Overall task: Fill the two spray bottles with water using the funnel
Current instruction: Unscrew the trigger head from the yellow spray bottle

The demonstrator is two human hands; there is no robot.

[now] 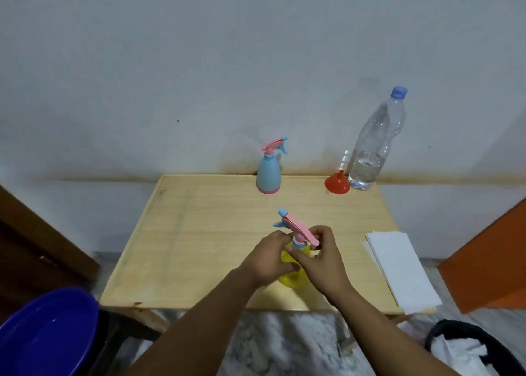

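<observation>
Nearest, a blue basin at lower left and a dark bag at lower right, both off the worktop. Next, both forearms reaching forward, converging on the yellow spray bottle standing at the worktop's near centre: left hand closed around its shoulder, apparently to steady it; right hand pinching the pink trigger head at the collar, likely to unscrew it before filling. White folded paper at the right edge, probably for spills. Farther, the blue spray bottle, capped and upright by the wall. Farthest right, a red funnel resting mouth-down, just beside a part-filled water bottle, cap on.
</observation>
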